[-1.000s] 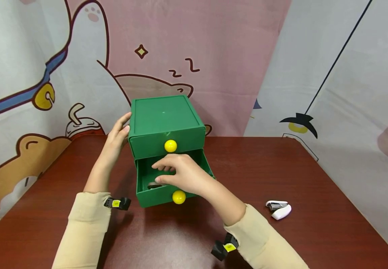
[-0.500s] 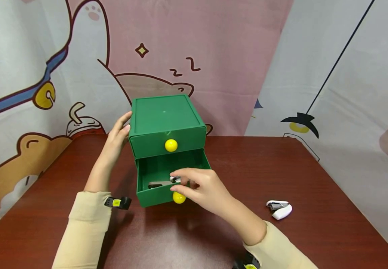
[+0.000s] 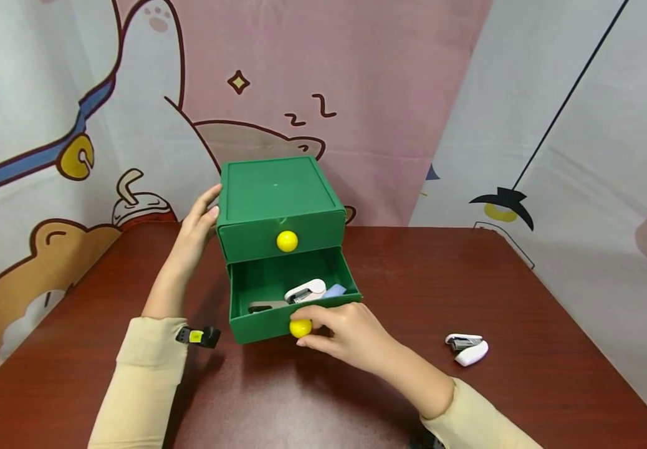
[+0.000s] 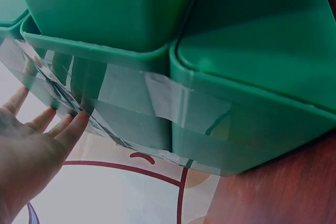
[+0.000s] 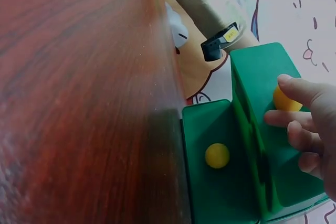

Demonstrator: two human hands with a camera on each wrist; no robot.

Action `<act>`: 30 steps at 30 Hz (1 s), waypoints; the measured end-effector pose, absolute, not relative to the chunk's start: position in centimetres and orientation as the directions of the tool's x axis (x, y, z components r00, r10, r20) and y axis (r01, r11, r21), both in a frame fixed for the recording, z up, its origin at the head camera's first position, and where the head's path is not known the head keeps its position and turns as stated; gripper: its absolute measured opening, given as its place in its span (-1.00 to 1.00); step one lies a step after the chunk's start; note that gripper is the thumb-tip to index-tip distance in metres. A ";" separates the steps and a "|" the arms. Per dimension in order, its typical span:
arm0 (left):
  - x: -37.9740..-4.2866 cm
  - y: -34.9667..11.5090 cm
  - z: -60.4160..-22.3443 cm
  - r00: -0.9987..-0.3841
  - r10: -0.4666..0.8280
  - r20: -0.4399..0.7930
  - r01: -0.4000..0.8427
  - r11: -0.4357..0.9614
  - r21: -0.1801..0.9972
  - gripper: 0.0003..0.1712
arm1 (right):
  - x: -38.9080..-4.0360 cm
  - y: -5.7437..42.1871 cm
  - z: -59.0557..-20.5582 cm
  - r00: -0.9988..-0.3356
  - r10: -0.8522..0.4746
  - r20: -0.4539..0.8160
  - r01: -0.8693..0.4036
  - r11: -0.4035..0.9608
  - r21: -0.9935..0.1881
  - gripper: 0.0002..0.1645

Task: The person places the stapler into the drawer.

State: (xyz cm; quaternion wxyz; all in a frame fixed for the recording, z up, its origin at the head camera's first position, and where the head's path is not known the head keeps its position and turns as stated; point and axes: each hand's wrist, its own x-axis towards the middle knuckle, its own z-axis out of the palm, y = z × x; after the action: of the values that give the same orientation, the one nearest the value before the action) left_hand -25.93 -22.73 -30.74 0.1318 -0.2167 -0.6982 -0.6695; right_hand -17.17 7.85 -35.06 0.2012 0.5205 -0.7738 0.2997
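A green drawer cabinet point(image 3: 278, 190) has its middle drawer point(image 3: 262, 327) pulled out. My right hand point(image 3: 351, 333) is at that drawer's yellow knob point(image 3: 301, 328), index finger over it and thumb below, pinching it. My left hand point(image 3: 191, 227) rests its straight fingertips against the cabinet's left side; in the left wrist view, the fingers point(image 4: 76, 129) touch clear tape there. Inside the drawer lie a white stapler point(image 3: 308, 289), a pale blue item point(image 3: 335, 291) and a grey and black item point(image 3: 267, 306), partly hidden by the drawer front.
Another white stapler point(image 3: 467, 350) lies on the brown table point(image 3: 413, 280) to the right. A shut lower drawer point(image 5: 210, 192) with its own yellow knob point(image 5: 217, 156) shows in the right wrist view. A printed curtain point(image 3: 391, 112) hangs behind the table.
My right hand has moved from inside the drawer down and to the right, onto the knob. The white stapler in the drawer has come into view. My left hand has stayed put.
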 end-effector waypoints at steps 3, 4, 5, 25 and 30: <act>-25.9 -22.7 -30.6 -0.873 0.125 0.471 0.476 0.012 0.879 -0.40 | -17.4 7.9 -35.2 -0.383 -0.673 0.633 -0.924 0.271 -0.271 -0.62; -25.9 -22.6 -30.6 -0.873 0.125 0.471 0.476 0.013 0.879 -0.40 | -17.4 7.9 -35.1 -0.383 -0.670 0.636 -0.924 0.268 -0.274 -0.64; -25.9 -22.6 -30.6 -0.873 0.124 0.472 0.477 0.011 0.879 -0.40 | -17.5 7.8 -35.1 -0.385 -0.667 0.638 -0.923 0.266 -0.280 -0.65; -25.8 -22.6 -30.7 -0.871 0.116 0.477 0.479 -0.010 0.878 -0.40 | -21.7 5.5 -35.4 -0.587 -0.548 0.596 -0.809 0.432 -0.400 -0.65; -25.8 -22.6 -30.7 -0.873 0.118 0.474 0.477 -0.001 0.879 -0.39 | -22.7 4.8 -35.7 -0.611 -0.502 0.613 -0.789 0.457 -0.412 -0.64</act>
State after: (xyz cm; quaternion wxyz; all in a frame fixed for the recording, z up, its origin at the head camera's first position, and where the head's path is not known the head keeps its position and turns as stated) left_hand -25.83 -22.58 -30.65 0.1332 -0.2143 -0.6941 -0.6742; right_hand -22.73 4.82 -35.65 0.2071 0.3896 -0.8279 0.3462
